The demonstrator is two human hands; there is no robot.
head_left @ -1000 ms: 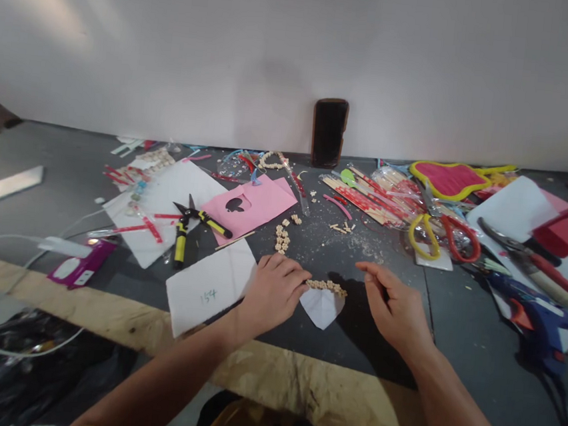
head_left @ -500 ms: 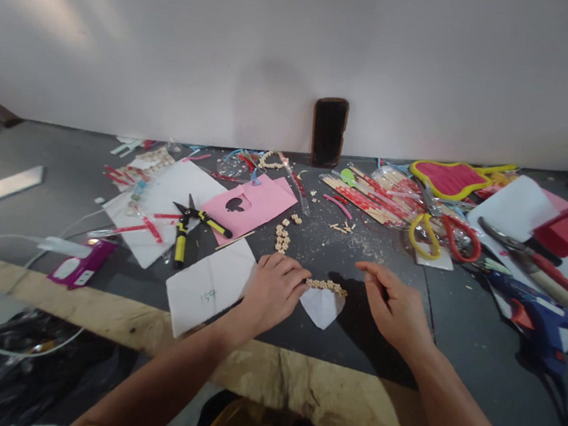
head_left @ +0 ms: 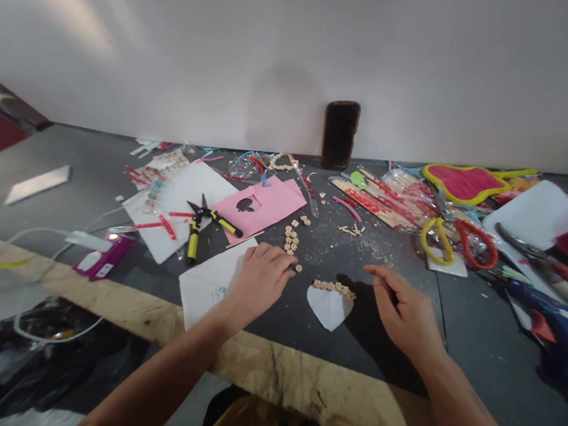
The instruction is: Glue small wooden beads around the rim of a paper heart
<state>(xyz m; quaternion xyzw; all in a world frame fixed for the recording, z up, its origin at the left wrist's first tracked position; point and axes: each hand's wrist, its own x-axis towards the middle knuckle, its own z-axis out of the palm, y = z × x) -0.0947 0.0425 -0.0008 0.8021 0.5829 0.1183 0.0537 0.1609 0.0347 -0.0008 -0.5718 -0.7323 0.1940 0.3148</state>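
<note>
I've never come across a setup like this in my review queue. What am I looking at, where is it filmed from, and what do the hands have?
There is no machine here: a person works with two bare hands. One camera, worn on the head, looks forward and down, so the forearms reach in from the bottom.

On the dark table lies a white paper heart with a row of beige pieces along its top. Further back are pliers, pink paper and scissors; a phone stands upright behind.

The left hand has its fingertips at a small beige piece; whether it grips that is unclear. The right hand is beside the heart, with nothing visible in it.
</note>
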